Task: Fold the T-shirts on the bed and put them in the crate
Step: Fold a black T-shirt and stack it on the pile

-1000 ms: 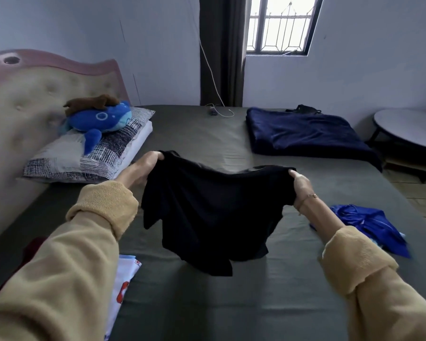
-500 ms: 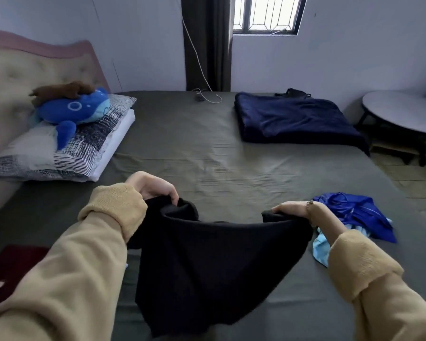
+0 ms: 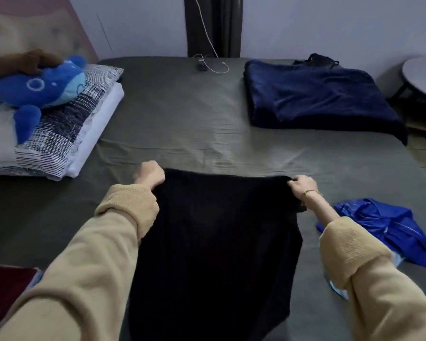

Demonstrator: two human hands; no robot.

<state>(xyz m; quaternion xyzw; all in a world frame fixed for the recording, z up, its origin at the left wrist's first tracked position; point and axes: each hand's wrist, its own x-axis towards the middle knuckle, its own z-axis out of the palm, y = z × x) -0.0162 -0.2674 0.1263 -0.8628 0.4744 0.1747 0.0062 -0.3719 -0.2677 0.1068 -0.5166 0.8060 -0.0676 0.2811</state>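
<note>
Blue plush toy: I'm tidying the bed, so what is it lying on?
The blue plush toy lies on a patterned pillow; a brown plush rests on it.

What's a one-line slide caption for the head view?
Both hands, left hand and right hand, grip the far edge of a black T-shirt spread over the bed.

bare sheet (image 3: 182,124) ahead, blue garment (image 3: 384,227) right

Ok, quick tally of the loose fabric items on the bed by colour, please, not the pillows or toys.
Black: 1, the shirt held by the left hand and right hand
Bright blue: 1, crumpled garment
Navy: 1, folded blanket
Dark red: 1, cloth at the near left edge
Total: 4
</note>
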